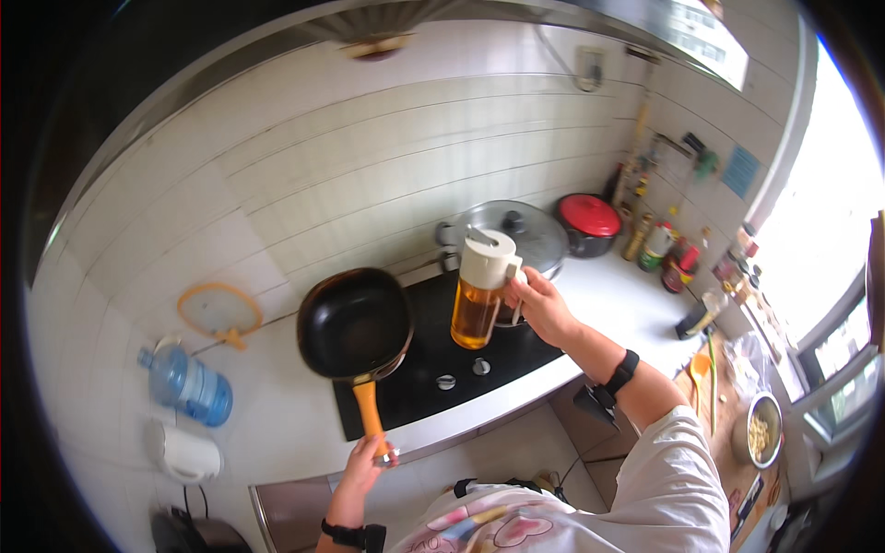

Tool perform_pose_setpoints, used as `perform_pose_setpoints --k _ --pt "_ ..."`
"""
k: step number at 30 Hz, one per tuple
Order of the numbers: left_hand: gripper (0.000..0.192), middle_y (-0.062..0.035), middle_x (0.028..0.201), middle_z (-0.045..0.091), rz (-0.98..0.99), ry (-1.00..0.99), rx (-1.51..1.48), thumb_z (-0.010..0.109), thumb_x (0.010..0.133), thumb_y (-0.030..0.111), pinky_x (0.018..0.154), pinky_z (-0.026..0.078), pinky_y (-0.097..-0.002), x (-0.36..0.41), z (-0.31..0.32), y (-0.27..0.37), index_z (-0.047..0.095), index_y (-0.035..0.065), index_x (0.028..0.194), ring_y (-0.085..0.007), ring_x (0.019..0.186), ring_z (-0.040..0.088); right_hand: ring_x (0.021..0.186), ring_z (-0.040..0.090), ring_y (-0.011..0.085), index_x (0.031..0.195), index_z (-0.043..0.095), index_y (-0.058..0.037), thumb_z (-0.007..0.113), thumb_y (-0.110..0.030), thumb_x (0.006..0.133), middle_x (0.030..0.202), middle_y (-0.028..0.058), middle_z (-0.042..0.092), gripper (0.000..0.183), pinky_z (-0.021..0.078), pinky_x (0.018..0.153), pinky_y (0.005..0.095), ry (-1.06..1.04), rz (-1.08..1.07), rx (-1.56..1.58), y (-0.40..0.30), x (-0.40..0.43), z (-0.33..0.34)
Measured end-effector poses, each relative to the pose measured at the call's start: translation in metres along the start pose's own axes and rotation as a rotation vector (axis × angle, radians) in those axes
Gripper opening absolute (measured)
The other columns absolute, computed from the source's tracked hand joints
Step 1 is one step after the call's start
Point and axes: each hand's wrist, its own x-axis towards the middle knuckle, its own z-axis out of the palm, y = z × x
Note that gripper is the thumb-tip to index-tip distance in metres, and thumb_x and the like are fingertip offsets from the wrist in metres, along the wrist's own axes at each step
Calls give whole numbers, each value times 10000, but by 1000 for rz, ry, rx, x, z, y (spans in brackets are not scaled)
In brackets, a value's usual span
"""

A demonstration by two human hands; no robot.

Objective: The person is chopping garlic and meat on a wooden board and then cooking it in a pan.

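My left hand (365, 457) grips the end of the orange handle of a black frying pan (356, 321), whose dark inside faces me. The pan is over the left part of the black glass gas hob (422, 401); whether it rests on the burner is hidden. In my right hand (543, 307) is an oil jug (477, 290) with a white lid and clear body, held by its handle. Amber oil fills part of the jug, which is nearly upright, right of the pan. Behind the jug, a wide pot with a glass lid (536, 242) stands on the right burner.
A red-lidded pot (589, 216) and several condiment bottles (657, 245) line the back right corner. A steel bowl of pale chopped food (758, 432) and an orange spatula (700, 366) lie by the window. At left stand a blue water bottle (190, 387) and a white kettle (183, 453).
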Motion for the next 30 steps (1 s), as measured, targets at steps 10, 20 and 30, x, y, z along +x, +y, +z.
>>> perform_pose_setpoints --k 10,20,30 --pt "308 -128 863 546 -3 230 110 441 934 303 563 498 -385 6 11 4 434 45 1102 -238 669 562 636 450 49 1006 529 -59 616 -173 840 721 -26 511 219 343 499 193 725 6 -267 -3 -159 -239" --pt "309 -133 870 573 -56 465 278 491 918 319 573 512 -394 12 17 16 436 73 1096 -253 694 578 660 451 64 929 522 -89 580 -192 854 744 -25 504 140 363 572 219 1083 -79 -307 45 -214 -413" --pt "331 -106 836 581 -135 417 390 565 876 345 594 540 -368 19 25 29 511 55 1024 -227 691 605 508 390 20 998 504 -106 549 -157 859 716 -34 516 155 287 420 177 1032 -244 -476 92 -228 -482"
